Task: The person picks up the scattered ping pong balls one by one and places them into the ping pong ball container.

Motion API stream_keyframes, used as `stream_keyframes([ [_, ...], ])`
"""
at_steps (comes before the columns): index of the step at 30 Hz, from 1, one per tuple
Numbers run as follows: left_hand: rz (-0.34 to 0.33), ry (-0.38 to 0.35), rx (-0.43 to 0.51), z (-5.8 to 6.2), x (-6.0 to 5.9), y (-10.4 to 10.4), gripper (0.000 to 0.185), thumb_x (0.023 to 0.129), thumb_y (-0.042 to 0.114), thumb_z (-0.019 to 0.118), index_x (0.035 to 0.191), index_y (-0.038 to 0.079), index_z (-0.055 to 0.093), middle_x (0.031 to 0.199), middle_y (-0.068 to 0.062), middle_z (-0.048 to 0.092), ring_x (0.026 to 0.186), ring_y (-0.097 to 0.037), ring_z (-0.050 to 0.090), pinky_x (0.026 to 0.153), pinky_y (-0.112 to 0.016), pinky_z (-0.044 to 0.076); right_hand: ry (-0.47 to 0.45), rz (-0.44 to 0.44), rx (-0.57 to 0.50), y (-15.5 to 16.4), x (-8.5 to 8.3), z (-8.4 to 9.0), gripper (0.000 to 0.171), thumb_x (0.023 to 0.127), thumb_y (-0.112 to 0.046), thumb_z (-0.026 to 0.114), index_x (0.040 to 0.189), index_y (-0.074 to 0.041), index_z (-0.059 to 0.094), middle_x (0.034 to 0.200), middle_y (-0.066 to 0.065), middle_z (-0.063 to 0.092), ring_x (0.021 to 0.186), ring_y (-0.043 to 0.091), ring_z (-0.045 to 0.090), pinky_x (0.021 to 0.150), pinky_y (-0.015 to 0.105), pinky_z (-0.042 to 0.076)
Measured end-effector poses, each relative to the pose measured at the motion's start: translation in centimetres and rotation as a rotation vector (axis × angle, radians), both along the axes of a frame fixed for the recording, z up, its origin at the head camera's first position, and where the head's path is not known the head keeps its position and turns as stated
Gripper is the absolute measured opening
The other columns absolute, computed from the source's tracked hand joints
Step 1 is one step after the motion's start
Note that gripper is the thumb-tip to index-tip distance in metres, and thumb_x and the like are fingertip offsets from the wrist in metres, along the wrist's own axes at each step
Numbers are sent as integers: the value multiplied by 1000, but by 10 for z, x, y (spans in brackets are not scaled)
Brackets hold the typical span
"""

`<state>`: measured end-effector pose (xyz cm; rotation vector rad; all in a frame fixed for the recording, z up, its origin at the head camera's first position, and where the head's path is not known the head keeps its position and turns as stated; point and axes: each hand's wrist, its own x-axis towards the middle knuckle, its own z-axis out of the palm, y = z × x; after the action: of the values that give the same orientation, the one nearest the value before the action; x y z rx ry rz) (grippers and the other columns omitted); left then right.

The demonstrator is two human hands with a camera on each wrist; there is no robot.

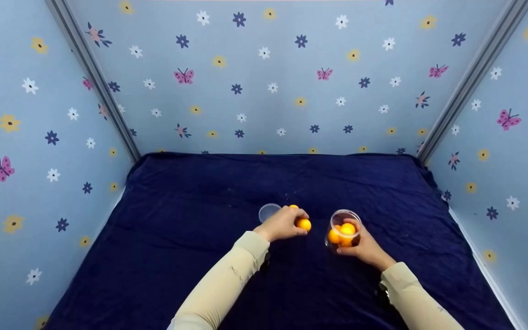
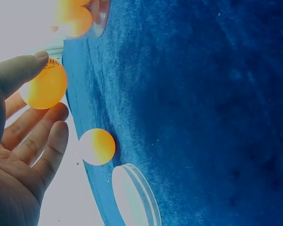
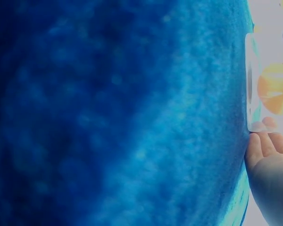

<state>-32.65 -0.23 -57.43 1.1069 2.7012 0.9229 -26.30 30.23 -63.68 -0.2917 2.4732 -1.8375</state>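
My left hand [image 1: 284, 224] pinches an orange ping-pong ball [image 2: 47, 87] between thumb and fingers, with small printing visible on the ball. To its right, my right hand [image 1: 365, 245] grips a clear plastic jar [image 1: 345, 213], its open mouth facing up. Several orange balls [image 1: 347, 229] lie inside the jar. Another loose ball [image 2: 98, 147] sits on the cloth just beyond the left hand, mostly hidden by it in the head view. Close by lies a clear round lid [image 1: 268, 211], partly covered by that hand. The right wrist view shows the jar's base and one ball through its wall.
A dark blue velvety cloth [image 1: 190, 220] covers the table, slightly wrinkled. Light blue panels [image 1: 264, 91] printed with flowers and butterflies enclose the back and both sides, with grey posts [image 1: 101, 87] at the corners.
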Motion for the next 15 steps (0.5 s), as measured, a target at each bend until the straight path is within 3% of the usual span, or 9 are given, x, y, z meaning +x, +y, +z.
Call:
stream_keyframes([
  [15,25,-28,79,13,-2,0,35,92,17,88,124,4,79,121,-11,80,108,-24,74,97,-34,61,-7,11,-15,0,0,0,95,70,12,94,151,6,44,144,33,53,111,3,62,95,16,52],
])
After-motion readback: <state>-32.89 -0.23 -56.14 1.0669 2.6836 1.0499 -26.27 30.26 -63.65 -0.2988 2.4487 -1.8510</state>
